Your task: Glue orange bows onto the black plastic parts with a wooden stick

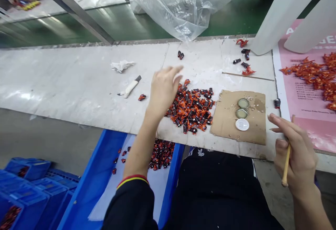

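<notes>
A long pale workbench point(78, 79) runs across the view above a blue bin point(88, 175), and on it a brown cardboard sheet point(225, 121) lies just right of a heap of small orange-and-black pieces point(191, 111). The left hand point(165, 88) hangs by the heap's upper left side, fingers loosely parted, while the right hand point(300, 153), near the bench's front edge, grips a thin wooden stick point(286, 167). On the cardboard, a white disc point(242, 124) sits just below two round metal-rimmed caps point(242, 113).
</notes>
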The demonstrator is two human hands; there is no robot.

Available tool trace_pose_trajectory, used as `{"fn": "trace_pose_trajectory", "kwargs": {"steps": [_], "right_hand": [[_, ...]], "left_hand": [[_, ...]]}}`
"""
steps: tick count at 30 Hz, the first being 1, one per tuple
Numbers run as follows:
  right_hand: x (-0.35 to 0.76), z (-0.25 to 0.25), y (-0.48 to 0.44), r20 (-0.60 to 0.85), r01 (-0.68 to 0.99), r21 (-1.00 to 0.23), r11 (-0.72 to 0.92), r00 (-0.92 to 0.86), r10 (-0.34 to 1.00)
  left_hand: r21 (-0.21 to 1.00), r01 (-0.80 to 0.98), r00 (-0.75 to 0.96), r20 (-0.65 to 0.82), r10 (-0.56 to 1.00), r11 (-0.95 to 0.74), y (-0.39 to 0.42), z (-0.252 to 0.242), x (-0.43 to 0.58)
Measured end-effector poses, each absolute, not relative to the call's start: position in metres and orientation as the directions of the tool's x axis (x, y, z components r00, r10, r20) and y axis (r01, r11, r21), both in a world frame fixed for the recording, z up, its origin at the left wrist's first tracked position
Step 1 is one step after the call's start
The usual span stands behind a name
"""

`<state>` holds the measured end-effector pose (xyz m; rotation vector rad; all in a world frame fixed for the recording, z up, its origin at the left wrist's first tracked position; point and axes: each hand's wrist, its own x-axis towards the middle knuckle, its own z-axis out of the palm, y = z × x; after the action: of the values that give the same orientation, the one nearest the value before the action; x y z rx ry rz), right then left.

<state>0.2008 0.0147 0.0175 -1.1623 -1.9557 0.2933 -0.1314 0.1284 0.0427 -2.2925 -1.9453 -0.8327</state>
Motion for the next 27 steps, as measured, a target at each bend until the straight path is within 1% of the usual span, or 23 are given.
{"fn": "trace_pose_trajectory", "kwargs": {"steps": [3,5,9,11,13,15,17,19,21,23,25,27], "right_hand": [[0.198,0.018,0.019,0.549,0.616,-0.556,0.558,-0.231,0.803],[0.198,0.020,0.021,0.550,0.642,-0.549,0.536,-0.206,0.810],[0.201,0.024,0.025,0.569,0.701,-0.513,0.496,-0.155,0.808],[0.202,0.023,0.027,0.572,0.687,-0.545,0.481,-0.115,0.812],[0.201,0.020,0.029,0.568,0.619,-0.619,0.484,-0.073,0.820],[0.198,0.015,0.031,0.546,0.527,-0.694,0.490,-0.057,0.836],[0.194,0.010,0.032,0.520,0.463,-0.739,0.490,-0.070,0.851],[0.191,0.006,0.033,0.509,0.434,-0.753,0.495,-0.094,0.856],[0.190,0.005,0.034,0.492,0.418,-0.764,0.491,-0.115,0.863],[0.189,0.005,0.034,0.466,0.407,-0.782,0.471,-0.120,0.877],[0.188,0.006,0.033,0.451,0.389,-0.808,0.443,-0.076,0.889],[0.186,0.008,0.031,0.452,0.353,-0.835,0.421,0.005,0.892]], "left_hand": [[0.380,0.920,-0.014,0.271,0.962,-0.094,0.203,0.027,-0.151],[0.431,0.901,-0.064,0.223,0.973,-0.039,0.241,0.013,-0.156],[0.538,0.841,-0.069,0.219,0.973,-0.062,0.275,-0.005,-0.161],[0.562,0.823,-0.049,0.218,0.975,-0.085,0.273,-0.004,-0.161],[0.591,0.801,-0.038,0.217,0.975,-0.100,0.259,0.004,-0.156],[0.664,0.735,-0.021,0.227,0.974,-0.139,0.232,0.016,-0.144],[0.772,0.603,0.004,0.250,0.968,-0.202,0.194,0.030,-0.125],[0.847,0.473,0.020,0.265,0.964,-0.243,0.150,0.044,-0.103],[0.877,0.403,0.000,0.286,0.958,-0.262,0.108,0.055,-0.084],[0.873,0.404,-0.041,0.316,0.948,-0.273,0.074,0.059,-0.070],[0.903,0.356,-0.054,0.279,0.959,-0.242,0.050,0.057,-0.058],[0.954,0.249,-0.042,0.182,0.982,-0.167,0.034,0.050,-0.048]]}}
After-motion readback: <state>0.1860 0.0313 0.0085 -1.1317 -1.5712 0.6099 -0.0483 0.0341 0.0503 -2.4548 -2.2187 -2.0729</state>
